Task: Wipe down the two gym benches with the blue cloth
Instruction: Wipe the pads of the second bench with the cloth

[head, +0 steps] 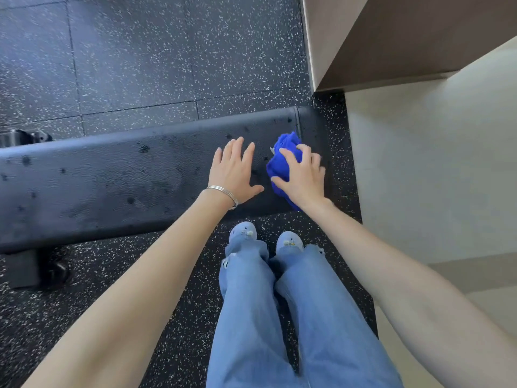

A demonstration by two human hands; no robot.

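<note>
A: Where's the cloth [282, 163] rel. to the hands?

B: Under the right hand [303, 177], at the right end of the bench [112, 180]. It's bunched up, and bits stick out on the far side past the fingertips and on the near side by the wrist.

A: Does the hand grip it?

B: Fingers are curled over the wad, thumb on its left side, so it's clasped and pressed down onto the pad. Not a tight fist, approx. half closed.

A: And the left hand [236, 172]?

B: Flat on the bench, palm down, fingers spread, nothing in it. It lies just left of the cloth, thumb near but apart from it. There's a bangle [223, 193] on that wrist.

A: What about the bench surface?

B: Black pad w/ dark spots and smears across it, running off to the left. The pad's right end sits close to a pale wall [433, 163].

A: The person?

B: Stands on the near side, jeans [279, 317] and shoes [243, 233] on speckled floor [140, 65].
</note>
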